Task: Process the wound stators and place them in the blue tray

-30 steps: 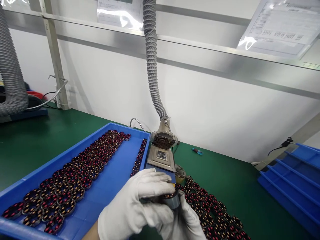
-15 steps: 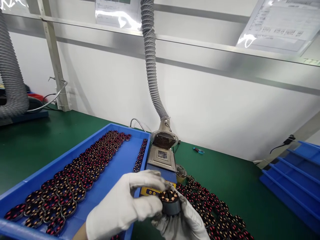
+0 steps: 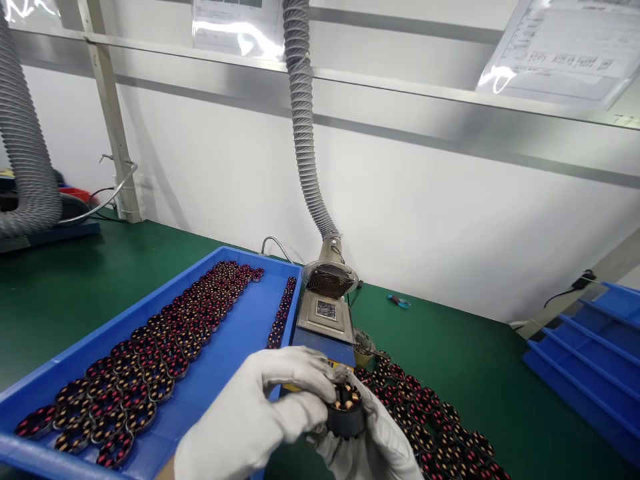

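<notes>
Both of my hands wear white gloves and meet at a black ring-shaped motor stator (image 3: 346, 415) with copper windings inside. My right hand (image 3: 377, 437) is wrapped round it from below and from the right, its fingertips dirty grey. Thumb and bent fingers of my left hand (image 3: 265, 407) press on the stator's left upper edge. The fingertips partly cover the windings. Just behind the hands stands a solder pot (image 3: 326, 319) with a square bath of shiny metal.
Left lies a long blue tray (image 3: 240, 340) with many stators (image 3: 165, 333) in rows. Loose stators (image 3: 425, 413) pile up at right on the green table (image 3: 465, 353). A grey exhaust hose (image 3: 303, 120) hangs over the pot. Cutters (image 3: 399, 302) and stacked blue trays (image 3: 595, 353) are farther right.
The stator has tilted and shifted slightly to the right and down in my hands. My left fingers have moved along with it, covering more of its top.
</notes>
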A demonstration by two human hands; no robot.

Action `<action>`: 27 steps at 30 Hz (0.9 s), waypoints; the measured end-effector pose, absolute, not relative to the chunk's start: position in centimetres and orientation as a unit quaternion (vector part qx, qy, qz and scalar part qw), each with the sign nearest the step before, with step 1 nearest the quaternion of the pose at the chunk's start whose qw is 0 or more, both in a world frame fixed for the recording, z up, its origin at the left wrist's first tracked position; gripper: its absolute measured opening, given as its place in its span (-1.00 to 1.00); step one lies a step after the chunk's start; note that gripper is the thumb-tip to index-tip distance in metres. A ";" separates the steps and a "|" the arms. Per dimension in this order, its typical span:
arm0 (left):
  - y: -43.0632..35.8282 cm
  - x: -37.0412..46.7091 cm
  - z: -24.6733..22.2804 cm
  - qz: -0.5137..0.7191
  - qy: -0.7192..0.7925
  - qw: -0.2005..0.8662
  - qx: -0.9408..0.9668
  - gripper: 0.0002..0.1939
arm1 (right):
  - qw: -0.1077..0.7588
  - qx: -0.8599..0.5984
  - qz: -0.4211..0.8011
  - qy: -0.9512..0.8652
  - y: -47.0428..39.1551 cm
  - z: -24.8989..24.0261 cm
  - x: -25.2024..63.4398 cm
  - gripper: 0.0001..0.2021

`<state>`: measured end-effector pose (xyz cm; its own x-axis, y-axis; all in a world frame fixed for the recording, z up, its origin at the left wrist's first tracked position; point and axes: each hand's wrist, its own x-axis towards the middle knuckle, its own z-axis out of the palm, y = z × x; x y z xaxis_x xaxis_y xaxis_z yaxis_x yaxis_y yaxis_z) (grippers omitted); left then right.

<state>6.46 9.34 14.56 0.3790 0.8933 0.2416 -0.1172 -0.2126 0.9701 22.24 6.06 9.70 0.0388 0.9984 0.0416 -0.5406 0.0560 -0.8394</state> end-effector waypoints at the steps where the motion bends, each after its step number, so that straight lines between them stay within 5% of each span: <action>1: 9.2 6.8 14.8 0.472 0.279 0.533 0.644 -0.82 | 0.644 -0.338 0.589 -0.353 6.1 9.8 22.1 -0.56; 6: 8.7 7.3 14.5 0.590 0.246 0.437 0.633 -0.79 | 0.710 -0.342 0.498 -0.361 5.8 10.7 20.1 -0.60; 11: 9.1 6.8 14.2 0.606 0.294 0.538 0.507 -0.83 | 0.807 -0.357 0.220 -0.416 5.6 10.1 18.1 -0.77; 17: 9.2 9.2 13.7 0.456 0.255 0.675 0.521 -0.70 | 0.653 -0.390 -0.163 -0.628 6.1 8.0 19.1 -0.66; 23: 9.5 9.7 12.3 0.624 0.267 0.640 0.360 -0.76 | 0.730 -0.404 -0.152 -0.530 6.5 8.4 18.4 -0.73; 27: 9.6 8.9 14.2 0.532 0.362 0.660 0.387 -0.66 | 0.749 -0.395 -0.120 -0.519 6.4 8.5 18.4 -0.77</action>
<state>8.90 9.59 14.23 0.1715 0.9830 -0.0652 -0.4228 0.1332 0.8964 18.39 6.39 8.45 0.4335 0.2300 0.8713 0.5893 0.6591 -0.4672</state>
